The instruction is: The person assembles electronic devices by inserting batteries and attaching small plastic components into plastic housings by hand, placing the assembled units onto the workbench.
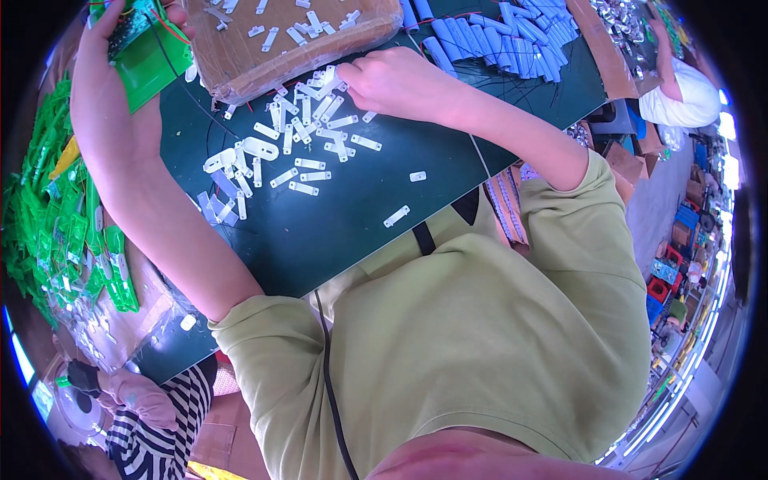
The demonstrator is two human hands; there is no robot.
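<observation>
At the upper left, my left hand (112,48) is closed round a green plastic casing (152,68). A green circuit board (134,26) with thin red and black wires lies against that casing; the picture's edge cuts both off. My right hand (392,82) reaches the far side of a loose pile of small white plastic strips (304,112), each with holes near its ends. Its fingers are bent together in a pinch at the pile's edge, and what lies between the fingertips is hidden. Two single strips rest nearer me, a short one (418,176) and a longer one (396,216).
A cardboard box (280,68) with more white strips stands beyond the pile. Blue cylinders with wires (496,40) are heaped at the far right of the dark green tabletop (352,216). Many green casings (64,216) are stacked at left. Co-workers (684,92) (160,412) sit on both sides.
</observation>
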